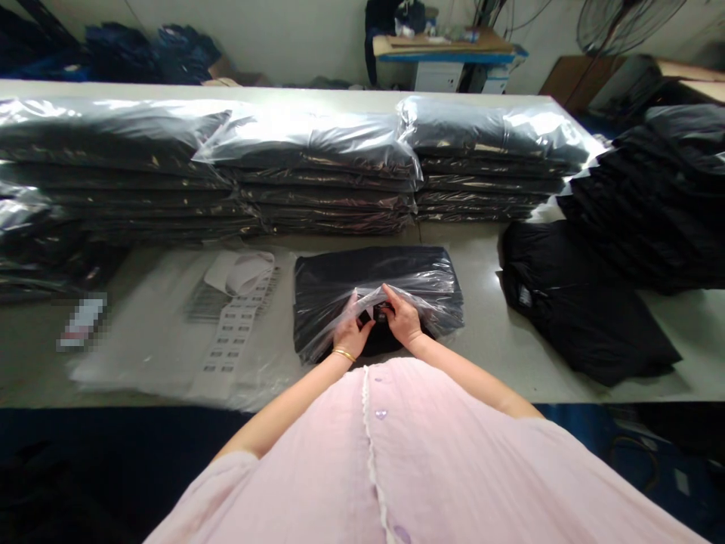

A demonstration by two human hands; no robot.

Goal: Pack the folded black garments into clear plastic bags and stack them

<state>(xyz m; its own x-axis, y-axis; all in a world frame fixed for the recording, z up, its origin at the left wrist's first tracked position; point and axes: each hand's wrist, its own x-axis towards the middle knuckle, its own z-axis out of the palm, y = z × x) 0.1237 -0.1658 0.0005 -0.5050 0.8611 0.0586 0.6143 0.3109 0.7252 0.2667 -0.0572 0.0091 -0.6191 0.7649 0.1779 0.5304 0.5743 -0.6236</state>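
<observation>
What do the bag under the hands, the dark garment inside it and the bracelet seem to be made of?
Bag: thin, clear, glossy plastic, judging by its wrinkles and bright streaks.
Garment: probably cloth, with soft folded edges; the plastic's glare hides its finish.
Bracelet: perhaps polished metal, as it looks yellow and shiny, though coated plastic is possible.

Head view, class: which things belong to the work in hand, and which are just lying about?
Seemingly part of the work:
- packet, held by left hand and right hand
- clear bags
- labels
- bagged stacks
- black clothes

Probably just lying about:
- fan
- back table
- dark cloth
</observation>
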